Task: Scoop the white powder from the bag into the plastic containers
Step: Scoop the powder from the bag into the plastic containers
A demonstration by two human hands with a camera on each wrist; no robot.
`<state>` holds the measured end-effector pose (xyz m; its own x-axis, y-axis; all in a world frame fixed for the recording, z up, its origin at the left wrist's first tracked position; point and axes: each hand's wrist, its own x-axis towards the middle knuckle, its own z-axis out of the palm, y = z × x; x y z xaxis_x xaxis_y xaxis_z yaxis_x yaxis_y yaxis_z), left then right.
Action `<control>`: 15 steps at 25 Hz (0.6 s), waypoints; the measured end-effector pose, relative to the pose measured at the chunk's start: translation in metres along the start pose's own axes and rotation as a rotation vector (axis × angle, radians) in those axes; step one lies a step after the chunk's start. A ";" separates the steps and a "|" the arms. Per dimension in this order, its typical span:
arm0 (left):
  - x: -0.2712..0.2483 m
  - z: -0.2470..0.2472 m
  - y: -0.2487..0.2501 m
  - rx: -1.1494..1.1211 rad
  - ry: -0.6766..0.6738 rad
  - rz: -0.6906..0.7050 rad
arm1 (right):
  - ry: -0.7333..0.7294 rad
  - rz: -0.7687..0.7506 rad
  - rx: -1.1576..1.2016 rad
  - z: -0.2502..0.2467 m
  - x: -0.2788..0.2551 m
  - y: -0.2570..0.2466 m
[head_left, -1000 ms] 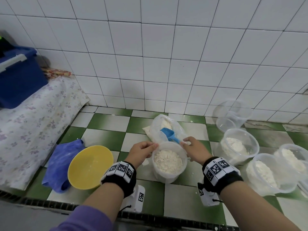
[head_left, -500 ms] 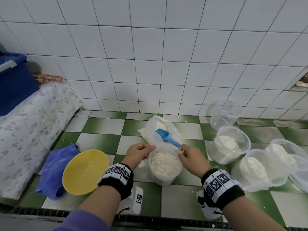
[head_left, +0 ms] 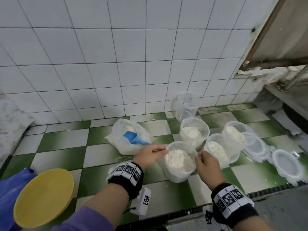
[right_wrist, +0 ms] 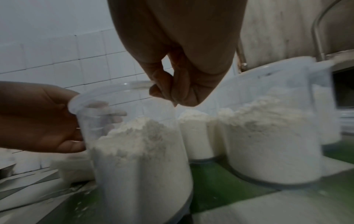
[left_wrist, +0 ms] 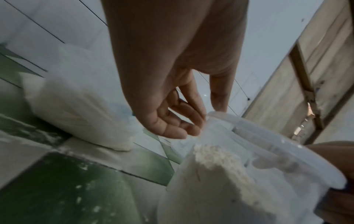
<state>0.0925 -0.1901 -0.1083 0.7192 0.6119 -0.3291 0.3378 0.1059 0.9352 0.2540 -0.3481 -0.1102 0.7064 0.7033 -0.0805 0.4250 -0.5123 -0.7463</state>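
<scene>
A clear plastic container (head_left: pixel 180 161) heaped with white powder is held between both hands above the green-and-white floor. My left hand (head_left: pixel 151 155) grips its left rim, thumb on top and fingers (left_wrist: pixel 182 127) against the wall of the container (left_wrist: pixel 249 166). My right hand (head_left: pixel 206 162) pinches the right rim, as the curled fingers (right_wrist: pixel 172 94) show on the container (right_wrist: pixel 141 144). Whether its base touches the floor I cannot tell. The open powder bag (head_left: pixel 130 139) lies behind my left hand, a blue scoop (head_left: pixel 133 138) resting in it.
Three more powder-filled containers (head_left: pixel 194 132) (head_left: pixel 216 150) (head_left: pixel 235 133) stand just right of the held one. An empty container (head_left: pixel 185 105) leans at the wall. Lids (head_left: pixel 255 147) (head_left: pixel 286 165) lie at the right. A yellow bowl (head_left: pixel 45 197) and blue cloth (head_left: pixel 6 189) sit at the left.
Both hands have carried the filled container to the right, away from the bag and close to the other filled containers. The head view has swung right too.
</scene>
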 end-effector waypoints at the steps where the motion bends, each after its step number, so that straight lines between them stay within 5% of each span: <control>1: 0.004 0.006 0.003 0.018 -0.035 0.010 | 0.030 0.038 0.012 -0.003 -0.001 0.004; 8: 0.033 0.027 0.008 -0.039 -0.004 0.017 | 0.207 0.245 0.077 -0.006 0.011 0.014; 15: 0.057 0.036 0.008 -0.085 0.014 -0.049 | 0.261 0.288 0.119 -0.013 0.024 0.015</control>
<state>0.1580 -0.1828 -0.1238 0.6947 0.6150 -0.3730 0.3188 0.2016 0.9261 0.2846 -0.3446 -0.1149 0.9132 0.3832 -0.1384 0.1313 -0.5984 -0.7904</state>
